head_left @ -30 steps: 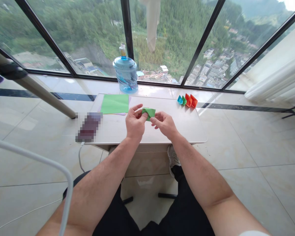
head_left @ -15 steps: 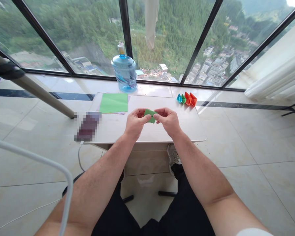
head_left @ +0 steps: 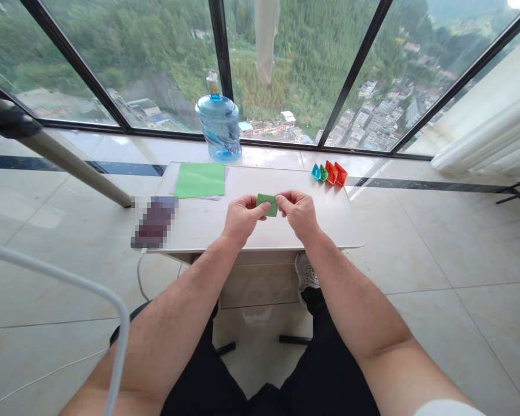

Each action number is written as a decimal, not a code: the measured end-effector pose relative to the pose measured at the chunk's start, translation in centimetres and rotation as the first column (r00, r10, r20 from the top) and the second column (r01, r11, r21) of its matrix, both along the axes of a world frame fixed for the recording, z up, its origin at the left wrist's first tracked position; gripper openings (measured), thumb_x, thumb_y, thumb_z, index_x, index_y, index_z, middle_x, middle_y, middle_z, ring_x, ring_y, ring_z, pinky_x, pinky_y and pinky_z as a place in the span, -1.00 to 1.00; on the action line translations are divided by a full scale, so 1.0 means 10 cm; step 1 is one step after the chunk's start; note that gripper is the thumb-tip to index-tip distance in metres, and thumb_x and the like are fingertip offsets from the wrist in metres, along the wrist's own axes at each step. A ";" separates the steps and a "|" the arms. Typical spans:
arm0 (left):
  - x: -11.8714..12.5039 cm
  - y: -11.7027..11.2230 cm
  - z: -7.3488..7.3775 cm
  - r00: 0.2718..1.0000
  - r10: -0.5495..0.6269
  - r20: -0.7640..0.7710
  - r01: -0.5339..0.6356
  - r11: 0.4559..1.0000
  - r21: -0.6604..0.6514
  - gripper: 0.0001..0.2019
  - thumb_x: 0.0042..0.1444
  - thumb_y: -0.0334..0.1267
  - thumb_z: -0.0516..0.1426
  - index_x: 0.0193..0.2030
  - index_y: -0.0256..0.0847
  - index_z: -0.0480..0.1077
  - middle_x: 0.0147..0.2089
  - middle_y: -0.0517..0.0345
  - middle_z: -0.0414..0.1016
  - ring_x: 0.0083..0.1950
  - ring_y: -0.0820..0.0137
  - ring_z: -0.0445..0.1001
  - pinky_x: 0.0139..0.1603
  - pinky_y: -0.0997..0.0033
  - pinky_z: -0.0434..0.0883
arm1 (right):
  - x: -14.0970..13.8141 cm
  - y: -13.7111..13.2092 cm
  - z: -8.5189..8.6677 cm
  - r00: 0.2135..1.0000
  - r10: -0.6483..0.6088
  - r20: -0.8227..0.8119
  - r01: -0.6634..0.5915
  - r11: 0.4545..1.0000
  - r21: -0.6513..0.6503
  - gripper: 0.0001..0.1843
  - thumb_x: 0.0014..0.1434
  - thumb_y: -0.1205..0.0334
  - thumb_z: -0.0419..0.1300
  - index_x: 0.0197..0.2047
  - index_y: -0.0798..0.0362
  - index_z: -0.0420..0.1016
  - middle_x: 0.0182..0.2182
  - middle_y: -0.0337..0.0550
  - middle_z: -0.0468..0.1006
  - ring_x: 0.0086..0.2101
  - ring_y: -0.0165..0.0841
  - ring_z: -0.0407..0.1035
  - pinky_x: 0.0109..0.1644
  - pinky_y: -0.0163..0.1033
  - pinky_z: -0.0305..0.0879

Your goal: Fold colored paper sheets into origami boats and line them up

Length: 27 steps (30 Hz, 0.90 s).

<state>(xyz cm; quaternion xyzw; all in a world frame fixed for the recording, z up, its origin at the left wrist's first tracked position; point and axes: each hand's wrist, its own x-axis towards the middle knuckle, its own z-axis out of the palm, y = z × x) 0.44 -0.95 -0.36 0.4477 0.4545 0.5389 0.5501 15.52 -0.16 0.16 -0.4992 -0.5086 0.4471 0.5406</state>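
A small folded square of green paper [head_left: 267, 211] is held up over the white table [head_left: 199, 228], in front of me. My left hand [head_left: 244, 215] grips its left side, thumb lying across the front face. At its upper right corner, my right hand [head_left: 298, 212] pinches the edge between thumb and fingers. The fingertips behind the paper are partly hidden. Beyond my left hand lies a stack of paper sheets with a green sheet [head_left: 200, 179] on top. Several folded paper pieces [head_left: 330, 173] in blue, green and red stand in a row at the table's far right corner.
A blurred-out device [head_left: 155, 222] with a cable lies at the table's left edge. A large blue water bottle [head_left: 219, 128] stands behind the table by the window. A pale pole [head_left: 78, 159] slants down on the left, and a white tube [head_left: 91, 286] curves across the lower left.
The folded green paper has turned to a more level, squarer position, showing more of its face. My right thumb has slid off its middle to the upper right corner.
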 end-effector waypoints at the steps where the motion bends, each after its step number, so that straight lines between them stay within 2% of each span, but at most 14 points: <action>1: 0.00 0.00 0.00 1.000 0.025 -0.016 -0.025 1.000 0.012 -0.72 -0.11 -0.10 0.41 -0.37 -0.27 0.59 -0.42 0.11 0.60 -0.41 0.41 0.50 -0.38 0.42 0.44 | -0.01 0.00 0.00 1.000 -0.003 0.017 0.003 1.000 0.008 -0.73 0.05 0.00 0.35 -0.38 0.05 0.59 -0.61 -0.32 0.43 -0.57 -0.47 0.25 -0.50 -0.31 0.20; 4: 0.01 0.00 0.01 0.994 0.081 -0.075 -0.078 0.996 0.050 -0.73 -0.11 -0.09 0.41 -0.45 -0.27 0.57 -0.51 0.15 0.54 -0.50 0.47 0.41 -0.47 0.46 0.35 | -0.04 -0.02 0.00 0.999 0.004 0.052 -0.005 1.000 0.020 -0.68 0.02 -0.06 0.38 -0.38 0.04 0.59 -0.60 -0.30 0.45 -0.55 -0.44 0.27 -0.48 -0.30 0.22; 7: 0.03 -0.02 0.02 0.993 0.067 -0.101 -0.063 0.997 0.042 -0.70 -0.11 -0.06 0.42 -0.49 -0.27 0.55 -0.54 0.13 0.52 -0.53 0.48 0.38 -0.49 0.46 0.32 | -0.05 -0.02 0.00 0.999 0.017 0.028 -0.017 1.000 0.021 -0.65 -0.01 -0.09 0.40 -0.43 0.04 0.56 -0.60 -0.30 0.44 -0.55 -0.44 0.26 -0.47 -0.29 0.23; 12: 0.03 -0.02 0.00 0.997 0.066 -0.027 -0.067 0.997 -0.032 -0.68 -0.14 -0.05 0.42 -0.48 -0.27 0.53 -0.54 0.11 0.52 -0.50 0.43 0.45 -0.47 0.45 0.34 | -0.05 0.00 -0.01 0.998 -0.049 -0.046 0.049 0.999 0.000 -0.65 0.02 -0.09 0.37 -0.46 0.04 0.51 -0.59 -0.31 0.42 -0.58 -0.48 0.19 -0.51 -0.30 0.16; 17: 0.04 -0.01 0.00 0.994 0.107 0.033 -0.103 0.991 -0.090 -0.73 -0.17 -0.12 0.42 -0.48 -0.27 0.52 -0.54 0.11 0.51 -0.50 0.44 0.46 -0.45 0.45 0.34 | -0.06 0.00 -0.04 0.994 -0.099 -0.048 0.099 0.995 -0.001 -0.63 0.03 -0.11 0.36 -0.43 0.04 0.51 -0.58 -0.30 0.42 -0.56 -0.46 0.21 -0.51 -0.29 0.16; 23: 0.05 -0.01 0.04 0.987 0.158 -0.006 -0.158 0.986 -0.056 -0.75 -0.13 -0.14 0.39 -0.49 -0.27 0.50 -0.56 0.16 0.47 -0.51 0.47 0.42 -0.45 0.46 0.33 | -0.10 0.01 -0.07 0.988 -0.148 -0.031 0.150 0.988 0.042 -0.62 0.04 -0.12 0.36 -0.44 0.05 0.51 -0.56 -0.30 0.44 -0.54 -0.47 0.23 -0.46 -0.31 0.20; 27: 0.05 -0.02 0.04 0.994 0.108 -0.018 -0.109 0.991 -0.078 -0.74 -0.09 -0.10 0.35 -0.44 -0.26 0.50 -0.50 0.15 0.51 -0.45 0.44 0.46 -0.45 0.46 0.35 | -0.09 0.01 -0.07 0.983 -0.173 -0.058 0.174 0.984 0.027 -0.60 0.06 -0.14 0.35 -0.42 0.06 0.50 -0.58 -0.32 0.43 -0.56 -0.48 0.23 -0.48 -0.31 0.18</action>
